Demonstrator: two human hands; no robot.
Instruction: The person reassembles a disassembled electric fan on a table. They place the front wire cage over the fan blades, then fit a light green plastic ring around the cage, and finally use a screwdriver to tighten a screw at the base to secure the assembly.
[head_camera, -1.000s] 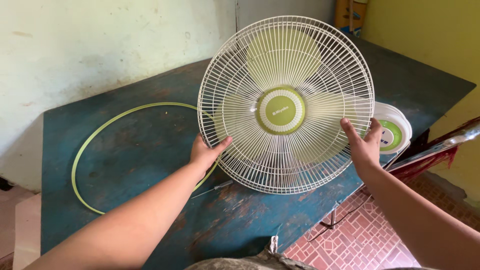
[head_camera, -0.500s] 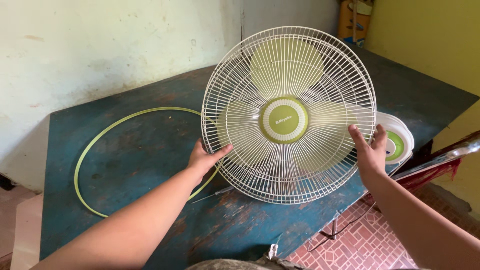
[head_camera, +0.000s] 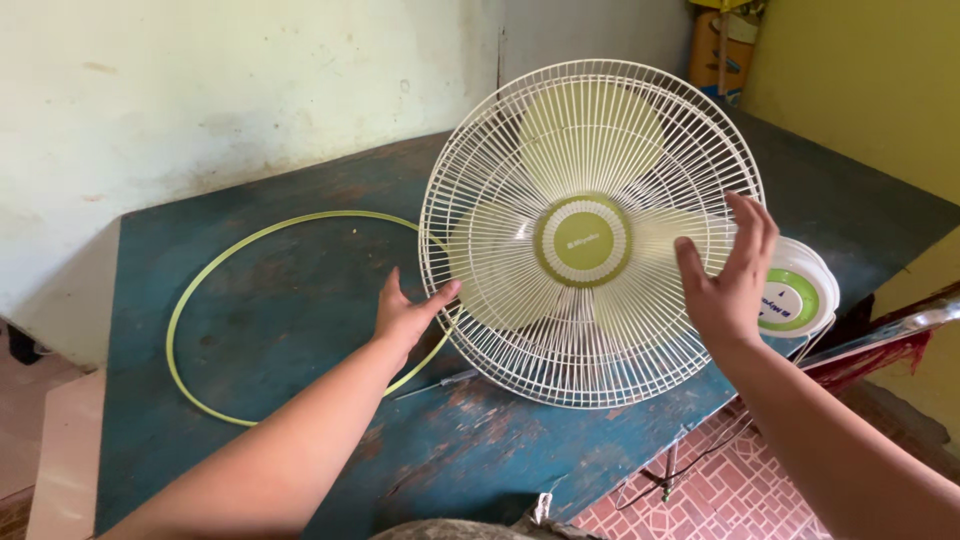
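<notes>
A: Entry, left to right. What lies at the left of the counter (head_camera: 300, 300)?

B: A thin yellow-green ring (head_camera: 215, 262) flat on the worn blue-green top, well apart from the pale wall behind. Its right arc passes under the left hand (head_camera: 405, 315).

A: Left hand state?

B: Fingers spread open, thumb up, fingertips touching the lower left rim of the white fan guard (head_camera: 590, 235). No closed grasp on it. A thin metal rod (head_camera: 440, 383) lies on the counter just below that hand.

A: The fan itself?

B: Guard stands nearly upright on the counter, right of centre, tilted slightly back. Pale green blades (head_camera: 590, 130) show through the wires. A round green-and-white hub badge (head_camera: 583, 241) sits at the middle.

A: Right hand?

B: Right hand (head_camera: 730, 275) is open, fingers extended, palm against the guard's right face; whether it presses on the wires I cannot tell.

A: Beyond it?

B: The white base (head_camera: 800, 295), with a round green label, just beside the guard at the counter's right edge. Yellow wall farther right; red brick-pattern floor (head_camera: 740, 480) below.
</notes>
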